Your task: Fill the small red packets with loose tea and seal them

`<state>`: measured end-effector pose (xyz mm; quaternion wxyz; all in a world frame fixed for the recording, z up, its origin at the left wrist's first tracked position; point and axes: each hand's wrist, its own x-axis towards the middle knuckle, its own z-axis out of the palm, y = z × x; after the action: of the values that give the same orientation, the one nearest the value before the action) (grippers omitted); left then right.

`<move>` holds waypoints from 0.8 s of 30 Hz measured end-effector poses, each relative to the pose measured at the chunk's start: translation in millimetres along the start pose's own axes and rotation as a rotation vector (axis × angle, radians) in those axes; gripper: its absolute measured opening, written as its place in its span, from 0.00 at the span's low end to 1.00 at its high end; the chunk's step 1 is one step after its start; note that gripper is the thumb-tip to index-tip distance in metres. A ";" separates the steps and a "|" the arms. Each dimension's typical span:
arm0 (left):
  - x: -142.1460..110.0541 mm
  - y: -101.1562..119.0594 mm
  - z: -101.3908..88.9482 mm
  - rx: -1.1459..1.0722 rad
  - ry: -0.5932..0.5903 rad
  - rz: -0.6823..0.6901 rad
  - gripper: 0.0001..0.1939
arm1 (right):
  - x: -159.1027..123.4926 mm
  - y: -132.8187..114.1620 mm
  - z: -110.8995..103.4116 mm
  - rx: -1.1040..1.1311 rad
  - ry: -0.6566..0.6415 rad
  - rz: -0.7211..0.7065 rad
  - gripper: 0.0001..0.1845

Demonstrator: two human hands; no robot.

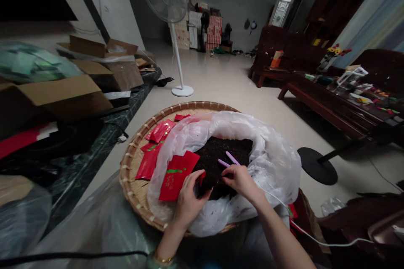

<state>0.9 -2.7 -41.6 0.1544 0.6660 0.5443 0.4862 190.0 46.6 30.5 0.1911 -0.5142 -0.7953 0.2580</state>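
- Left hand (189, 201): fingers closed on a red packet (176, 175).
- Right hand (241, 180): fingers curled at two lilac sticks (232, 158); I cannot tell if they are gripped.
- Both hands sit over dark granular material (213, 155) inside a plastic bag (271, 164).
- Bag rests on a woven tray (132, 176), with more red packets (159, 131) beside it.
- Farthest: a standing fan (167, 0) on the floor (221, 80).

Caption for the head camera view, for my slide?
Left hand on a red envelope, right hand over dark crumbly mass in a plastic-lined bamboo tray.
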 end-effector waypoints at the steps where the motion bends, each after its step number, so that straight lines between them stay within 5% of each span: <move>1: 0.4 0.6 0.5 0.003 0.000 -0.007 0.24 | -1.1 -5.5 -6.2 0.079 0.072 -0.038 0.10; 4: 1.4 1.4 1.6 0.001 0.004 -0.022 0.23 | -2.6 -29.6 -21.2 0.241 0.179 -0.184 0.09; 8: 2.0 0.8 2.0 -0.003 0.010 -0.044 0.23 | -0.8 -52.9 -25.1 0.314 0.127 -0.281 0.12; 13: 0.5 -0.3 2.4 -0.027 0.013 -0.085 0.23 | -7.0 -50.8 -14.8 0.276 0.252 -0.228 0.07; 18: 1.6 0.8 -0.2 -0.082 -0.015 -0.108 0.25 | -15.5 -43.8 6.4 0.150 0.060 -0.216 0.07; 24: 14.0 5.9 -9.7 -0.375 -0.069 -0.346 0.25 | -8.4 -24.9 10.6 0.368 0.075 -0.007 0.05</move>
<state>-4.5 4.3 -25.8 0.3744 0.5387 0.5450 0.5221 169.4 28.2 36.9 0.3123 -0.4772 -0.7287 0.3792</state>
